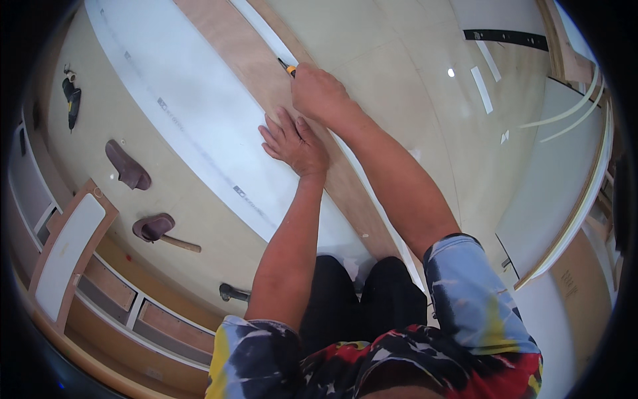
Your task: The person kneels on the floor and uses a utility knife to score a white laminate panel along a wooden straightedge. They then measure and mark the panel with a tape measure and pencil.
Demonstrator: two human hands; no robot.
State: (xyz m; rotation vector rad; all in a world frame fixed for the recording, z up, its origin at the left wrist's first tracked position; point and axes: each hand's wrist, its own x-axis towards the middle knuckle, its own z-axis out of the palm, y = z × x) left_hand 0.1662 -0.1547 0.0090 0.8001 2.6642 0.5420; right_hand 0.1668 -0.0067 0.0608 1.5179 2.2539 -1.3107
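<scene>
My right hand [320, 95] is closed round a yellow-and-black utility knife [290, 68]. The knife's tip rests at the edge of a long brown wooden strip [355, 189], beside a narrow white band [262, 28]. My left hand [296, 145] lies flat on the strip just nearer to me, fingers spread and holding nothing. Under and to the left of the strip is a long white sheet [179, 86] with a faint printed line along it. My knees are at the near end of the sheet.
On the tiled floor to the left lie a power drill [71, 101], two brown slippers [126, 165] and a wooden handle [183, 245]. A wooden cabinet frame [106, 292] stands at lower left. White offcuts [481, 90] and a large pale panel [555, 179] are on the right.
</scene>
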